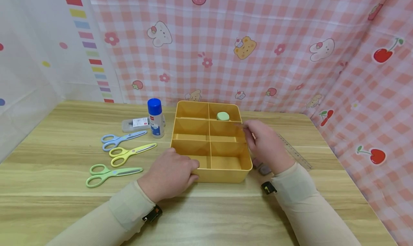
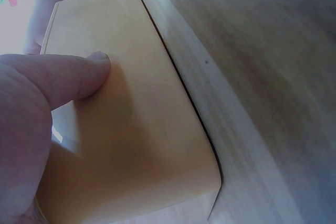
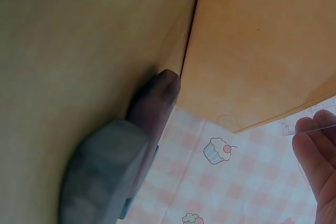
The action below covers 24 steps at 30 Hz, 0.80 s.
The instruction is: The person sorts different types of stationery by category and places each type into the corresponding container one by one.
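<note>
A yellow divided box (image 1: 222,175) with several compartments stands on the table. My left hand (image 1: 171,174) grips its front left rim; in the left wrist view the thumb (image 2: 79,77) lies against the outer front wall. My right hand (image 1: 266,145) is at the box's right side. It pinches a clear ruler (image 3: 311,120), whose end shows above the rim in the right wrist view. The ruler's length is mostly hidden in the head view. A pale green rounded object (image 1: 223,116) sits in the back right compartment.
Left of the box lie blue scissors (image 1: 119,140), yellow scissors (image 1: 129,153) and green scissors (image 1: 111,173). A blue-capped glue bottle (image 1: 156,119) stands before a clear case (image 1: 137,124). Right are another ruler (image 1: 295,152), a grey object (image 3: 102,174) and a dark reddish one (image 3: 152,108).
</note>
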Tool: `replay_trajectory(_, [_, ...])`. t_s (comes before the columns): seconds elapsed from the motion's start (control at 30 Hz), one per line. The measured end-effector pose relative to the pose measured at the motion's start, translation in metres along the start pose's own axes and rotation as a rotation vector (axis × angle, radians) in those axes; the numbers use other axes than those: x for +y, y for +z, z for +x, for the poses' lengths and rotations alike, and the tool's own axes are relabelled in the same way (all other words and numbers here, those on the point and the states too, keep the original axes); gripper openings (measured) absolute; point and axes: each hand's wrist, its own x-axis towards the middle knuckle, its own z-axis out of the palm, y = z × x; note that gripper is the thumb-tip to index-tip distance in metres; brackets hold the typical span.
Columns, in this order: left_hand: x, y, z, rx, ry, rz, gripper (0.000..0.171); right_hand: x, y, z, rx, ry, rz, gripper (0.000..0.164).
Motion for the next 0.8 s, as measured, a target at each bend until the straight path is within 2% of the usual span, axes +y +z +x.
replay_trajectory(0.27, [0.0002, -0.0003, 0.0003, -0.012, -0.004, 0.003, 0.026, -0.0012, 0.0002, 0.0002, -0.006, -0.013, 0.074, 0.011])
replay_trajectory(0.6, [0.0004, 0.0002, 0.0002, -0.006, 0.0, 0.005, 0.026, -0.0043, -0.0005, -0.0004, -0.049, 0.111, 0.155, 0.015])
replay_trajectory(0.8, [0.0, 0.0009, 0.0002, -0.002, 0.001, 0.004, 0.026, -0.0014, 0.0012, -0.0007, -0.013, 0.129, 0.295, 0.013])
